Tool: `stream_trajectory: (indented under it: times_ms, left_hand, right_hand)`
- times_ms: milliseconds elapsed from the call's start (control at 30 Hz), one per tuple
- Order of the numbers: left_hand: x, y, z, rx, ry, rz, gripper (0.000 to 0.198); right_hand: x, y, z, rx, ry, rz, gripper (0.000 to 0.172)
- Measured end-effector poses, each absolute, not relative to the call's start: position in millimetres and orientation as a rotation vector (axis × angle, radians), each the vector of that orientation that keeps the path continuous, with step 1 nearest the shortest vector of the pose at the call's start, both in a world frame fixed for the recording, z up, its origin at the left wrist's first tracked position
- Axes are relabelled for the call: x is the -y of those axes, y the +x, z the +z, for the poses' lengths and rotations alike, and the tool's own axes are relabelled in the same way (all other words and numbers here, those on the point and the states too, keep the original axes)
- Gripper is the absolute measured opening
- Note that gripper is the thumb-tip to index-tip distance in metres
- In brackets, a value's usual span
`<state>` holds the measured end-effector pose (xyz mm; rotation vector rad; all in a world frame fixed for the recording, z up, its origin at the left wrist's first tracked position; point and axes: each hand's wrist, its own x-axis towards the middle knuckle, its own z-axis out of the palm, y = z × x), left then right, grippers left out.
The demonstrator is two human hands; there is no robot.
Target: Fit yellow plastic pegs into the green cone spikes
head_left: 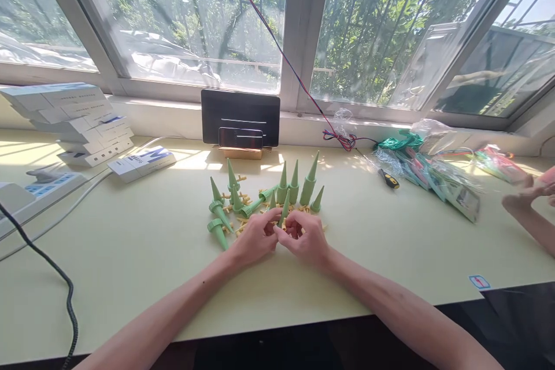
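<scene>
My left hand (256,236) and my right hand (307,237) meet over the near side of a cluster of green plastic spikes. A pointed green spike (284,210) rises between them, its lower end at the thumb and bent fingers of my right hand. The curled fingers of my left hand are closed beside it; what they pinch is hidden. Behind stand several upright cones, among them a tall green spike (309,180) with a collar. At the left, another spike (218,233) lies tilted with its ribbed cap up. Small yellow pieces (241,222) are scattered among them.
A tablet (240,113) and a phone (240,137) lean in a stand at the back. White boxes (82,121) are stacked left, near a power strip (47,191). To the right lie a screwdriver (389,178), plastic bags (451,185) and another person's hand (522,199).
</scene>
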<state>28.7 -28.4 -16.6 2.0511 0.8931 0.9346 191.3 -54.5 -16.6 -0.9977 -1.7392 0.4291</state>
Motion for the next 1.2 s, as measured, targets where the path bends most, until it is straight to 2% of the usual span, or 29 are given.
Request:
stream_trajectory:
  times_ms: [300,533,1000,1133,1200]
  left_hand:
    - [29.1,30.1,-13.8,-0.838,1.957,0.893,0.014]
    - [28.9,29.6,-16.0,-0.868,2.074,0.918,0.012]
    - [33.7,27.3,-13.5,-0.882,2.326,1.127,0.032]
    - [34.2,28.7,-17.7,-0.837,2.406,1.33,0.035]
    - [32.9,29.0,-19.9,-0.846,2.43,1.517,0.038]
  right_hand:
    - [52.6,191.6,-19.2,1.73,-1.026,0.485,0.027]
    - [54.3,190.9,-19.0,1.721,-1.015,0.453,0.027]
    - [54.5,196.8,-18.3,1.669,-0.992,0.34,0.022]
    - [54.5,199.8,-18.4,1.708,-0.941,0.326,0.02]
    - [54.4,201.2,-20.4,1.705,-0.897,0.348,0.013]
